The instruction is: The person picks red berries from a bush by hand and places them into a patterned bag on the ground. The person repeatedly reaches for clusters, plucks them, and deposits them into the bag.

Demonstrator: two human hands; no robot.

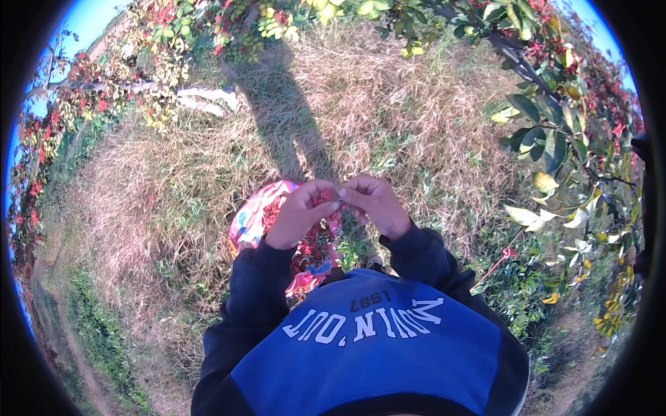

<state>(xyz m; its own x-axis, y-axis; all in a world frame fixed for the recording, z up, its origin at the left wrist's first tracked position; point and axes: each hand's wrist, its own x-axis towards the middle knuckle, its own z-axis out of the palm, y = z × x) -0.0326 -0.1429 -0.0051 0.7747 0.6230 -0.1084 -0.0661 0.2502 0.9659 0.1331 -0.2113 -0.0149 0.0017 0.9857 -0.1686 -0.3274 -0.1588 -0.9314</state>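
My left hand (pixel 299 213) curls around a small cluster of red berries (pixel 326 197), thumb and fingers nearly meeting. Against it, my right hand (pixel 379 206) pinches at the cluster's edge with thumb and forefinger; the exact contact is partly hidden by the fingers. Below both hands is a pink printed plastic bag (pixel 246 224), its mouth spread wide. Many loose red berry clusters (pixel 310 251) lie inside it. My left hand and forearm cover part of the bag.
Fruiting branches (pixel 525 67) with leaves and red berries arch in on the right. Another pale branch (pixel 109 86) reaches in from the left. Dry grass (pixel 406 99) covers the ground, crossed by a long shadow (pixel 283 99). A thin red-tipped twig (pixel 499 262) stands near my right elbow.
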